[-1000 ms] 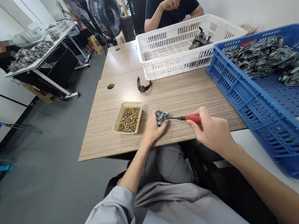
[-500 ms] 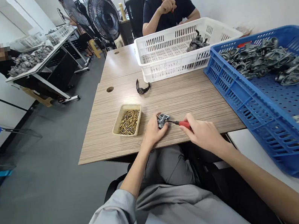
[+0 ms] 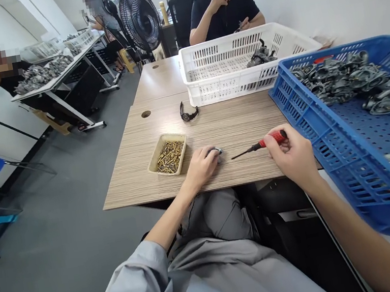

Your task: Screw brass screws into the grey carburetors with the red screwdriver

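My left hand (image 3: 201,166) is closed over a small grey metal part (image 3: 218,151), probably a carburetor body, at the near side of the wooden table (image 3: 136,175). Most of that part is hidden by my fingers. My right hand (image 3: 291,154) grips a screwdriver (image 3: 262,143) by its red and black handle. Its dark shaft points left, with the tip a short way from the metal part and not touching it. To the left of my left hand sits a cream plastic tray (image 3: 151,167) holding many small brass pieces (image 3: 170,157).
A black wristwatch (image 3: 190,116) lies behind the tray. The white crate (image 3: 230,91) at the back holds a few metal parts. At right, a blue crate (image 3: 324,144) holds piled carburetor-like parts (image 3: 351,75). A person in a dark shirt (image 3: 222,19) sits opposite.
The screwdriver has come off the metal part and moved right with my right hand. My left hand has turned over the part, covering more of it.
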Available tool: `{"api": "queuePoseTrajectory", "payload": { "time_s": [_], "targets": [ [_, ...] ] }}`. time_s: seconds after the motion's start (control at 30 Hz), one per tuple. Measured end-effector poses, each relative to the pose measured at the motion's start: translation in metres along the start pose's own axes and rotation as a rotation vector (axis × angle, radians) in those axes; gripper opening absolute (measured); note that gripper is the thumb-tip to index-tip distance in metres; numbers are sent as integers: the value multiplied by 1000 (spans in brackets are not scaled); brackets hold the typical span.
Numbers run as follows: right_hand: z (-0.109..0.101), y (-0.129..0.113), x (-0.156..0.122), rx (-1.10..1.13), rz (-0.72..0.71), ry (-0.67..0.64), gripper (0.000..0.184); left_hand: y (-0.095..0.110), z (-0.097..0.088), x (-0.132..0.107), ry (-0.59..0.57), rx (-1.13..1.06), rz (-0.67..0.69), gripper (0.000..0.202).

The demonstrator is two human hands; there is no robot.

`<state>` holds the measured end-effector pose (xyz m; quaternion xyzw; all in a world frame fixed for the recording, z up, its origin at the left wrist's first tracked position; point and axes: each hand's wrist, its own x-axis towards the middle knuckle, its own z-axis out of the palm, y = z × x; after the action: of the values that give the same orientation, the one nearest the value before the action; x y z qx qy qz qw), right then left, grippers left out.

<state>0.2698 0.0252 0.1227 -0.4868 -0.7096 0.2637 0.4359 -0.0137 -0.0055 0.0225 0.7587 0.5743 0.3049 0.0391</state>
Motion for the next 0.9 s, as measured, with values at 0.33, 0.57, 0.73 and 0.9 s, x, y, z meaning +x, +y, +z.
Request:
{"api": "queuePoseTrajectory", "payload": {
  "time_s": [0.33,0.57,0.73,0.9],
  "targets": [
    [9,-4,-7,25,-58,-125,30,-3,0,7,-23,8,21,16],
    [12,-2,-9,22,-77,-158,30,-5,10,-11,122,-40,-56,45],
    [17,1,-9,-2,-96,-175,29,-15,19,-17,156,-295,-223,87],
    [21,2,-12,-23,-95,-165,28,-18,17,-13,54,-335,-265,74]
  ]
}}
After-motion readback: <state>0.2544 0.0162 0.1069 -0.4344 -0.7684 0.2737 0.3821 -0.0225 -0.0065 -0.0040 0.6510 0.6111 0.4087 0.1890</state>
